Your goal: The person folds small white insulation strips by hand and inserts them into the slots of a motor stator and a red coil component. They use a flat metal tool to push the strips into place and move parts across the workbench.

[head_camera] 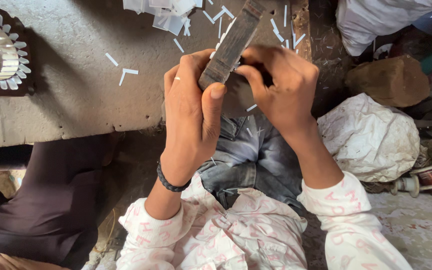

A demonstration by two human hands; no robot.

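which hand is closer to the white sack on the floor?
Right. The right hand is just left of the sack, gripping the dark block. The left hand holds the block's near end, farther left of the sack.

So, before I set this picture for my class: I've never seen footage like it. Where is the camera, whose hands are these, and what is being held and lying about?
There is no machine here. A camera worn on a person's head looks straight down, so you see their own two bare hands and their lap in jeans. The left hand, with a ring and a dark braided wristband, grips the lower end of a dark, worn rectangular block with its thumb pressed on the edge. The right hand closes around the block from the other side; what its fingers do underneath is hidden. Behind the hands is a rough grey work slab strewn with small white paper strips. At its left edge sits a round metal part with white strips in its slots. On the floor to the right lie a crumpled white sack and a spool of copper wire.
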